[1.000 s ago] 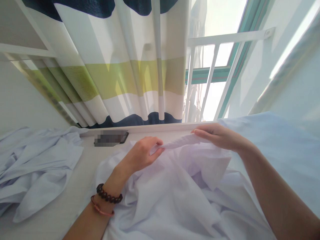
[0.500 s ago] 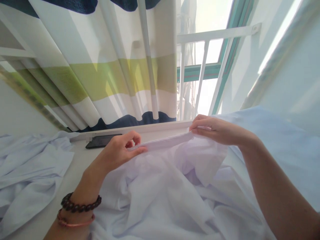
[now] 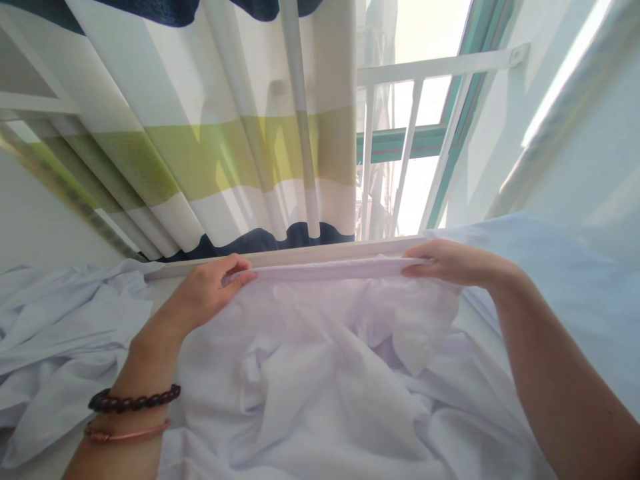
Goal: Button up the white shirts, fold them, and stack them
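Observation:
A rumpled white cloth (image 3: 320, 373) lies spread in front of me, its far edge drawn into a straight band. My left hand (image 3: 210, 290) pinches that band at its left end, thumb on the near side. At the other end my right hand (image 3: 445, 263) grips the band between thumb and fingers. Between the two hands the edge runs nearly level and taut, while the rest of the fabric falls in loose folds toward me. What kind of cloth article it is, I cannot tell.
Another crumpled white cloth (image 3: 60, 347) lies at the left. A pale blue-white fabric (image 3: 560, 300) covers the right side. Beyond the white ledge (image 3: 320, 252) hang a striped curtain (image 3: 200, 153) and a white railing (image 3: 440, 67) before the window.
My hands have moved apart, the left one outward to the left and the right one slightly right. The edge between them is longer and straighter. The dark phone is now hidden from view.

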The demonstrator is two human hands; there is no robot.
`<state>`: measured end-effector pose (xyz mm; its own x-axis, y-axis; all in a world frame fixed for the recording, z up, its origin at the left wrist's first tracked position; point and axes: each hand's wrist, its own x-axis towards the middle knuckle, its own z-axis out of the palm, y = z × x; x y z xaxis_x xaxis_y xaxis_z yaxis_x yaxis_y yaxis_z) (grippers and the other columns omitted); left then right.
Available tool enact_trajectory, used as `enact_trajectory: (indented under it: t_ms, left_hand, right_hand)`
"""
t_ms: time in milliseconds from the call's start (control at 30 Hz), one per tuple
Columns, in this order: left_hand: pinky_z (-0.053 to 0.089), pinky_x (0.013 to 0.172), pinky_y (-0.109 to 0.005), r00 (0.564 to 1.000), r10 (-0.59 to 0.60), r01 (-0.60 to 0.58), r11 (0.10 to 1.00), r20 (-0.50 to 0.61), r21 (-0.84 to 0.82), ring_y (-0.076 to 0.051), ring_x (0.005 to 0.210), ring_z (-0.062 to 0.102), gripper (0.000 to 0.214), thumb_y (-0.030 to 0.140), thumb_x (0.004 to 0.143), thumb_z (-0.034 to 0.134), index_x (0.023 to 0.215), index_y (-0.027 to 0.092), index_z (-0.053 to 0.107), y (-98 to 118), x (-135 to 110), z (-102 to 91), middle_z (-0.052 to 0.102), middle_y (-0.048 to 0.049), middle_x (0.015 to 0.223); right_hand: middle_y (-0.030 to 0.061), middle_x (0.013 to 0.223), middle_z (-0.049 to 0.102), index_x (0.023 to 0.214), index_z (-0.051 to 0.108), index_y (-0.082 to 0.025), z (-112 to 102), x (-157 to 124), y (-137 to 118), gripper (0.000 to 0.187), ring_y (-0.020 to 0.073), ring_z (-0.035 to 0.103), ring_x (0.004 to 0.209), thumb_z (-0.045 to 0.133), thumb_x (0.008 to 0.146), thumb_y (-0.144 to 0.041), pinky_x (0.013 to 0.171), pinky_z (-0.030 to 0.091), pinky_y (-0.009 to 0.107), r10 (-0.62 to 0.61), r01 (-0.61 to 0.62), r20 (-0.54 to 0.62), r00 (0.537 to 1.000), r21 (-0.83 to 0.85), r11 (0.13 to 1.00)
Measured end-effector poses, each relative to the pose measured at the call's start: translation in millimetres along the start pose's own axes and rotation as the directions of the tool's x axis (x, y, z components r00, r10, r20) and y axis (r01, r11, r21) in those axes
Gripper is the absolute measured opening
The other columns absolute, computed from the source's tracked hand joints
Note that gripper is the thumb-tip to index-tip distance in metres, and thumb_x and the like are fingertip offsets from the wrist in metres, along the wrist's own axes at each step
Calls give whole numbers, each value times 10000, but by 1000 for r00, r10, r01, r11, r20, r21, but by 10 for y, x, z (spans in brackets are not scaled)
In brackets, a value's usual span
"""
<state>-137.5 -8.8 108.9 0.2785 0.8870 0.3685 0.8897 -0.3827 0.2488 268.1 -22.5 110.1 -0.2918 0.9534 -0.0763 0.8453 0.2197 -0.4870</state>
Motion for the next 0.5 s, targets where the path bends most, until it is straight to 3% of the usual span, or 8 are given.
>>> enact_trajectory:
  t_ms: [133, 300, 367, 500]
  left_hand:
    - [437, 702, -255, 995, -35, 36, 999, 97, -3, -192, 774, 601, 333, 543, 803, 494, 867, 219, 538, -82, 0, 104, 651, -4, 822]
    - [425, 645, -241, 955, -33, 30, 999, 296, 15, -184, 684, 600, 472, 607, 662, 644, 957, 243, 591, -31, 3, 127, 636, 39, 722]
    - [417, 683, -254, 970, -43, 27, 997, 240, 70, -197, 744, 612, 414, 611, 712, 608, 916, 252, 624, -28, 101, 127, 665, 26, 782]
    - [405, 748, -309, 994, -100, 106, 955, -36, 276, -254, 903, 608, 373, 538, 861, 477, 957, 218, 642, -65, 492, 173, 686, -43, 1008]
  right_hand:
    - [55, 953, 708, 912, 683, -237, 39, 18, 119, 216, 256, 642, 848, 520, 800, -322, 654, 501, 314, 67, -66, -83, 994, 22, 998]
    - [83, 1016, 702, 969, 702, -206, 88, 180, 286, 263, 275, 640, 924, 537, 788, -304, 774, 501, 343, 123, -138, -256, 959, -41, 990]
    - [87, 1023, 695, 986, 706, -200, 74, 330, 352, 287, 287, 623, 976, 551, 794, -347, 825, 485, 362, 136, -174, -331, 934, -89, 981]
    - [103, 1163, 608, 1024, 706, -229, 22, 733, 406, 337, 301, 532, 1114, 429, 887, -362, 883, 447, 404, 115, -229, -510, 852, -166, 959]
